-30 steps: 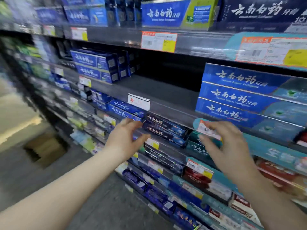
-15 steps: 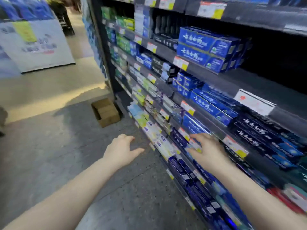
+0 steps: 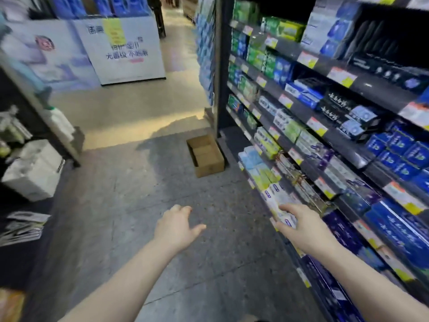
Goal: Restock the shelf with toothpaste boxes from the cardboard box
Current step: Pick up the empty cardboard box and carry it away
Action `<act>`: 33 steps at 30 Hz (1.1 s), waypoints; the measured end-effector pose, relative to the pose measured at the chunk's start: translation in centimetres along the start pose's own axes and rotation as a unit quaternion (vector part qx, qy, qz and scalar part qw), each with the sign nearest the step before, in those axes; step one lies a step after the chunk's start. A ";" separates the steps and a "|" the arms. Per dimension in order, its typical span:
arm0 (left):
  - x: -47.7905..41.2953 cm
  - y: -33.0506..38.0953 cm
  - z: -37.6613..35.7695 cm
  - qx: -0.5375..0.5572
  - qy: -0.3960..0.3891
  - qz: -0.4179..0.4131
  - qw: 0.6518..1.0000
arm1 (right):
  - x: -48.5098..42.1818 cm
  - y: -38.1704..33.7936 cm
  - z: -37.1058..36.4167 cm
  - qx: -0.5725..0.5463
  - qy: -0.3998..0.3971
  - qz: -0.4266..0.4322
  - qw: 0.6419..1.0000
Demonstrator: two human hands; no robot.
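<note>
Head view. Our 2 bare arms reach forward over a grey floor (image 3: 116, 217) in a store aisle.

Left hand (image 3: 176, 225): empty, fingers loosely spread, thumb out to the right, hanging over the floor with nothing under the palm.

Right hand (image 3: 301, 228): palm down, fingers spread wide, lying against the front of a low tier of the shelf (image 3: 348, 149). Its fingertips (image 3: 282, 208) sit over pale white-and-yellow boxes (image 3: 276, 201) at that tier's edge. We cannot tell whether they press on the boxes or just hover. The hand grips nothing.

Box (image 3: 205, 155): brown cardboard, open at the top, on the floor well ahead of both hands, between them in line and just beside the foot of the shelf. We see only bare cardboard inside; blur hides finer detail.

Shelf runs along the right of the right hand, tier over tier. Dark blue toothpaste boxes (image 3: 394, 226) lie just right of the right wrist, more blue ones (image 3: 404, 149) above them, black ones (image 3: 336, 108) higher still, green packs (image 3: 255, 59) far ahead. Yellow-and-white price tags (image 3: 318, 126) line the tier edges.

Left of the left hand, well apart: white packs (image 3: 32, 173) on a dark rack. Far ahead of it, a white display stand (image 3: 125, 49) with printed characters.
</note>
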State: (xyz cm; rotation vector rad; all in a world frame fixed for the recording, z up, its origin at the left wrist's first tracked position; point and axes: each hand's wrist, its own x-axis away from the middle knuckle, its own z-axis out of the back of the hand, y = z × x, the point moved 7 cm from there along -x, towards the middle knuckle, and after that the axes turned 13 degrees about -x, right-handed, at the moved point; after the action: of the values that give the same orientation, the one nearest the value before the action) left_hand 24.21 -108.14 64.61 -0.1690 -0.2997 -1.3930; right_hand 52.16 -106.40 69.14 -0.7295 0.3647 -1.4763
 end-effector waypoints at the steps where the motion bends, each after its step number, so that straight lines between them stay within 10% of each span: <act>1: -1.0 -0.9 0.0 0.002 -0.005 0.006 1.000 | -1.3 -0.7 -0.7 0.000 -0.009 -0.001 1.000; 33: -56.7 -23.5 11.4 -0.015 -0.101 -0.004 0.995 | -57.5 -22.4 -15.7 -0.011 -0.099 -0.069 0.993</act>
State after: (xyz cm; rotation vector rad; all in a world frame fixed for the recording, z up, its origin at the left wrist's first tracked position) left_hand -8.51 -55.58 56.74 -0.3348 -0.4475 -1.3911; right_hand 19.61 -52.39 59.93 -0.9265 0.1827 -1.5150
